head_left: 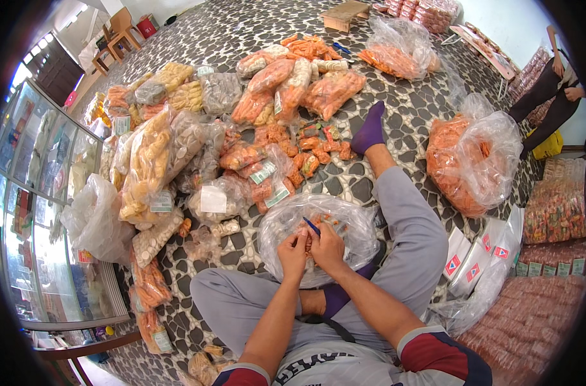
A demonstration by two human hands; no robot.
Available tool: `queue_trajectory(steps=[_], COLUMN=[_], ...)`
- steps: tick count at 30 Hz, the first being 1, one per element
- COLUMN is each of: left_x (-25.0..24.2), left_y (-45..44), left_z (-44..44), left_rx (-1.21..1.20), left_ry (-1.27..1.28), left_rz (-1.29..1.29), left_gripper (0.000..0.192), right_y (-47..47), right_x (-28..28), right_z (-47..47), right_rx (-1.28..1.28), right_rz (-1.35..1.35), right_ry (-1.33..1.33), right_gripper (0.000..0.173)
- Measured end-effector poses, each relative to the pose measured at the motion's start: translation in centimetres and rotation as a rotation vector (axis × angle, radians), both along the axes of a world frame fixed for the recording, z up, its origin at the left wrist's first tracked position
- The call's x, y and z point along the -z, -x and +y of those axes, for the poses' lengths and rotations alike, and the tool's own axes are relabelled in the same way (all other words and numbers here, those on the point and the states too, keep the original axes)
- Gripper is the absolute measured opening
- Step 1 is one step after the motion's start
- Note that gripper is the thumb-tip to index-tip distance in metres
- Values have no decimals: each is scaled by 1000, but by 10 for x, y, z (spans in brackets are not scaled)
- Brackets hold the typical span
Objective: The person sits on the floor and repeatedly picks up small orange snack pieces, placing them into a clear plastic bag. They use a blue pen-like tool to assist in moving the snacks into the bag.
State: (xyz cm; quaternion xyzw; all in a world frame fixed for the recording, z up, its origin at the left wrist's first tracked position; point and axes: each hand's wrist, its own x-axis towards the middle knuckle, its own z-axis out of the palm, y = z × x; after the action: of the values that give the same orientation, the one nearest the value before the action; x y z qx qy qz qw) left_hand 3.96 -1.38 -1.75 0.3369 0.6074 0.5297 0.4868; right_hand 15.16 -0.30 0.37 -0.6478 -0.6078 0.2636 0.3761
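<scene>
Both hands are close together over an open clear plastic bag [358, 217] between my bent legs; orange-brown pieces lie inside it. My right hand [327, 246] holds a slim blue tool [312, 226], perhaps a pen or a knife, pointing up and to the left. Thumb and fingers of my left hand [293, 251] are pinched together just left of it, and whatever lies between them is too small to tell. Small packed orange bundles [312, 157] lie on the floor beyond the bag.
Filled snack bags [148, 159] are heaped at the left beside a glass display case [47, 193]. A large bag of orange snacks [447, 164] stands at the right, near flat printed plastic bags [471, 270] and stacked packs [524, 323]. Another person [548, 101] is at the far right.
</scene>
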Motion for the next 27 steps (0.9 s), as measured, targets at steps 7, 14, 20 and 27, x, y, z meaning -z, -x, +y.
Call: queue_trajectory(steps=[7,14,20,27], left_x=[1,8,11,13], left_y=[9,6,2,-2], left_z=[0,-2,-2,-11], left_rx=[-16,24,-17,-55], left_ry=[67,39,-4,-24], left_rz=[-1,-60,-78,-27], left_gripper=[30,28,27,26], right_y=[-4,0,2,-1], right_x=[-5,1,3,14], right_z=[-6,-5,-3,4], right_rx=[-77,2,67,166], right_rz=[34,69,82,53], right_ry=[-25,19,-9,165], right_gripper=[22,22,25,28])
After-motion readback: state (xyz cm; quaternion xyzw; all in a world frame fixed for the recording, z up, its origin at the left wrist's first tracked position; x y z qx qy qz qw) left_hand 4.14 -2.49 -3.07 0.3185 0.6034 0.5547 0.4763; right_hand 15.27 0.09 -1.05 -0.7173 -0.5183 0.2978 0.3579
